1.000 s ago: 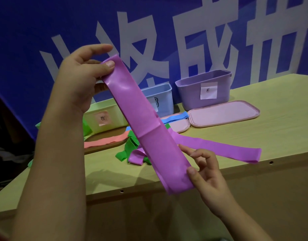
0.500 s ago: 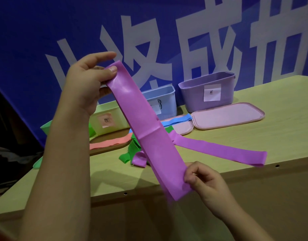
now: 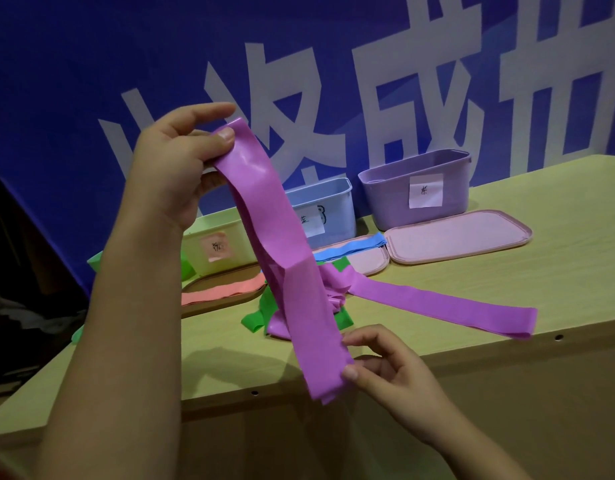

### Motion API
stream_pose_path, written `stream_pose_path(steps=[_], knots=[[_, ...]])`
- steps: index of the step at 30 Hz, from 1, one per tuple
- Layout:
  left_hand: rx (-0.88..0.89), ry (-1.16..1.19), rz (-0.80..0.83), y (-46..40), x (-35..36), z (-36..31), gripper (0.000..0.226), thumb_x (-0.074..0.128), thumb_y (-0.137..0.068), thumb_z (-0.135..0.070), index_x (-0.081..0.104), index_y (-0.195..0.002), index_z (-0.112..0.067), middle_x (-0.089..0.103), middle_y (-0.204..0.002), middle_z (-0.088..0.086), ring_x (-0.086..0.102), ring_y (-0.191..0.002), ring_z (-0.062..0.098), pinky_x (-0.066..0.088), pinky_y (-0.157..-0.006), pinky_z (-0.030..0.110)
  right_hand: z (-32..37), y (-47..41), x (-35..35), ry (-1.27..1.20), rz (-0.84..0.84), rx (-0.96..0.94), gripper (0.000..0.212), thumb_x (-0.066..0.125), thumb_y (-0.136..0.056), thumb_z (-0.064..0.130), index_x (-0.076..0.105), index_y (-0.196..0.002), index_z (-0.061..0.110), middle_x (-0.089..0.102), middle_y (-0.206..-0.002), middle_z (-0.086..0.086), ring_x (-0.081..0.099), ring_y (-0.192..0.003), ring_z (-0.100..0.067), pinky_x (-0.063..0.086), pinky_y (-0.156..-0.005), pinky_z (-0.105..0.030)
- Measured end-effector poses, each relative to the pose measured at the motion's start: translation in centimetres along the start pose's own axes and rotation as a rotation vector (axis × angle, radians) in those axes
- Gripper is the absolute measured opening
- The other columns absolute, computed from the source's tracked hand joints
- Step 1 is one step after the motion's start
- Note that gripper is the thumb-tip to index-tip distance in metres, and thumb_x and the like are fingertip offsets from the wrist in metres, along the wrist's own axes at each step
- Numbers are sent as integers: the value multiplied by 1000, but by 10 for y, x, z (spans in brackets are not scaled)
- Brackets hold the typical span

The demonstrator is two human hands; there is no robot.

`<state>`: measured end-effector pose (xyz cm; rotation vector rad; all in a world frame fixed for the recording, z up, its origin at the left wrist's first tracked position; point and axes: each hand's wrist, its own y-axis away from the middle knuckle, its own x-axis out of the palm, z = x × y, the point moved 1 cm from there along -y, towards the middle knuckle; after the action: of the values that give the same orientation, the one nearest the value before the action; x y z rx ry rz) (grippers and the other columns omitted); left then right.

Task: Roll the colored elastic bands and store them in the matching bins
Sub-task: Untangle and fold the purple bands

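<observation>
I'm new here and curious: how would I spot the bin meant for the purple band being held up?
Look along the blue banner wall at the bins on the table. The purple bin is the rightmost, beside the blue bin; it alone is lilac.

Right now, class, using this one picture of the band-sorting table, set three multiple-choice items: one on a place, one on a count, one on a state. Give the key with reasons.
1. Where does the blue band lie?
A. inside the purple bin
B. across a pink lid in front of the blue bin
C. on the floor

2. How many bins stand along the wall?
A. three
B. one
C. five

3. How is the held purple band?
A. rolled tight
B. lying flat on the table
C. hanging unrolled between both hands

Key: B, it rests on the small pink lid before the blue bin. A, green bin, blue bin, purple bin. C, the left hand pinches its top, the right hand its lower end.
</observation>
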<state>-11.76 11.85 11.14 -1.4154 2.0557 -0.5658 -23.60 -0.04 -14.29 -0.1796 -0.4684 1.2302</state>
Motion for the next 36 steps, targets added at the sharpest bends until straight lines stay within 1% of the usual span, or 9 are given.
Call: stream_pose_path(steps=[3, 8, 11, 15, 20, 23, 27, 32, 36], knots=[[10, 10, 4, 0, -2, -3, 30, 54, -92, -9, 63, -118, -21, 60, -74, -10, 64, -80, 8, 53, -70, 22, 1, 1, 0, -13, 12, 10, 20, 72, -67, 13, 63, -85, 15, 68, -97, 8, 66, -77, -12, 50, -68, -22], [18, 19, 2, 0, -3, -5, 29, 54, -92, -9, 64, -116, -21, 60, -68, -14, 64, -79, 7, 53, -70, 23, 4, 2, 1, 50, 23, -70, 24, 78, -64, 42, 66, -74, 25, 65, -100, -2, 62, -90, -13, 50, -77, -25], [14, 30, -7, -1, -2, -5, 29, 54, -92, -8, 64, -117, -21, 60, -63, -17, 64, -75, 5, 53, -69, 22, 2, 2, 2, 48, 29, -98, 23, 76, -67, 39, 65, -77, 22, 64, -102, 1, 61, -94, -10, 48, -79, -22], [24, 51, 5, 0, -1, -8, 28, 54, -92, -8, 65, -114, -22, 61, -60, -17, 64, -72, 2, 54, -70, 22, -7, -2, 4, -8, 21, -94, 36, 89, -51, 38, 64, -72, 23, 64, -107, 1, 64, -100, -16, 48, -79, -23], [42, 61, 23, 1, 0, -13, 28, 53, -92, -7, 65, -114, -21, 62, -62, -17, 64, -69, 0, 52, -66, 20, -7, -5, 7, 80, -36, -167, 29, 80, -59, 54, 67, -67, 29, 65, -102, 3, 62, -94, -15, 47, -77, -24], [39, 52, -3, -2, -3, -12, 29, 53, -92, -7, 65, -115, -21, 61, -62, -17, 64, -70, 0, 53, -68, 20, -3, -1, 5, 15, 29, -148, 28, 79, -68, 40, 62, -72, 18, 61, -85, -4, 53, -80, -19, 42, -72, -27], [49, 42, -40, -6, -5, -8, 28, 54, -91, -6, 65, -113, -19, 59, -63, -16, 63, -70, 1, 53, -69, 20, 3, 5, 5, -41, 66, -115, 30, 72, -68, 30, 53, -71, 6, 56, -69, 8, 48, -68, -8, 40, -64, -18], [93, 9, -45, -10, -13, -6, 29, 55, -91, -5, 66, -111, -23, 55, -73, -11, 60, -77, 3, 53, -72, 22, 4, 6, 6, -25, -111, -74, 35, 74, -57, 37, 51, -59, 11, 47, -54, 7, 40, -52, -4, 33, -51, -13], [130, -25, -73, -8, -21, 1, 28, 55, -91, -7, 65, -111, -25, 59, -84, -9, 62, -90, 8, 53, -75, 23, 2, 8, 3, 50, -118, -40, 28, 77, -53, 41, 57, -57, 22, 48, -52, 7, 42, -51, -3, 34, -50, -14]])
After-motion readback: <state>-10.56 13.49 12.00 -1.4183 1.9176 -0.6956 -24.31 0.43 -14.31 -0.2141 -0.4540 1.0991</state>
